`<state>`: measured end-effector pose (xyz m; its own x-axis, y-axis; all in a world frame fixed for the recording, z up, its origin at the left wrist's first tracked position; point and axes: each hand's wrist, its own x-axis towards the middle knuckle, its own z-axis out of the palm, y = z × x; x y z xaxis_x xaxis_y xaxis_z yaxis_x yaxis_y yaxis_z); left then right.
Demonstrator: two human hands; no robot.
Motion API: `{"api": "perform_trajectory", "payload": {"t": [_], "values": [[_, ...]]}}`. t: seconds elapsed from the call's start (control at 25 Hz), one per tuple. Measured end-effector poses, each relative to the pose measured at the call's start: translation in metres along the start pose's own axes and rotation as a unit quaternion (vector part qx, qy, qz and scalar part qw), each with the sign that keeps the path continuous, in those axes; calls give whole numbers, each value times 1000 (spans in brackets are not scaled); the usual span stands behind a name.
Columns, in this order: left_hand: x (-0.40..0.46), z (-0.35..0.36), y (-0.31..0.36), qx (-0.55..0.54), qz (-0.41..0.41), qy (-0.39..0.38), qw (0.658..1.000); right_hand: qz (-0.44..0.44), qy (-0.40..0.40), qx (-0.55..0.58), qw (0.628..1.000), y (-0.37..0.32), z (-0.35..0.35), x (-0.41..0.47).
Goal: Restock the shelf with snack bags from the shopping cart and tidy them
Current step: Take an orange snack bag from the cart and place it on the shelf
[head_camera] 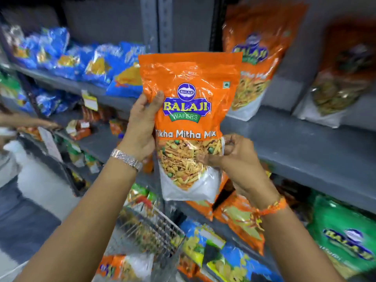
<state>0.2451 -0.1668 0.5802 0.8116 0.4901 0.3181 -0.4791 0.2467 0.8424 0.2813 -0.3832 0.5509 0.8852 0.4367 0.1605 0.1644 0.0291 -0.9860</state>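
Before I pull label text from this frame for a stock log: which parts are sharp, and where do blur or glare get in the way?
Head view: the held orange bag is sharp and readable, with glare streaks on its upper foil; the shelf bags, such as the blue ones, smear with motion blur; straight shelf edges bow near the frame edges.

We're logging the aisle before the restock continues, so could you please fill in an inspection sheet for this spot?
Surface: grey shelf, bare stretch beside a standing orange bag.
Job's things: Tikha Mitha Mix bag held upright; wire cart below with more bags.
Clutter: blue bags leaning unevenly at left.
Grips: left hand and right hand both shut on the bag.
Cables: nothing seen.
Surroundings: another person's arm at far left.
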Motion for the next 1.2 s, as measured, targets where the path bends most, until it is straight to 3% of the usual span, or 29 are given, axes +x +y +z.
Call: {"api": "perform_trajectory", "payload": {"t": [0.16,0.48,0.68,0.96,1.2], "values": [[24,79,30,15,-25,-69,997,-48,51,63,995,-47,-50,-7],[48,217,19,-13,-57,-207,977,-86,150,68,983,-92,-160,-9],[68,288,-11,-32,-62,-215,974,-103,195,35,975,-96,-225,12],[90,335,-55,-45,-146,-140,978,-100,226,-47,968,-87,-274,45],[100,350,-87,-44,-111,-153,981,-61,281,-80,954,-68,-293,63]]}}
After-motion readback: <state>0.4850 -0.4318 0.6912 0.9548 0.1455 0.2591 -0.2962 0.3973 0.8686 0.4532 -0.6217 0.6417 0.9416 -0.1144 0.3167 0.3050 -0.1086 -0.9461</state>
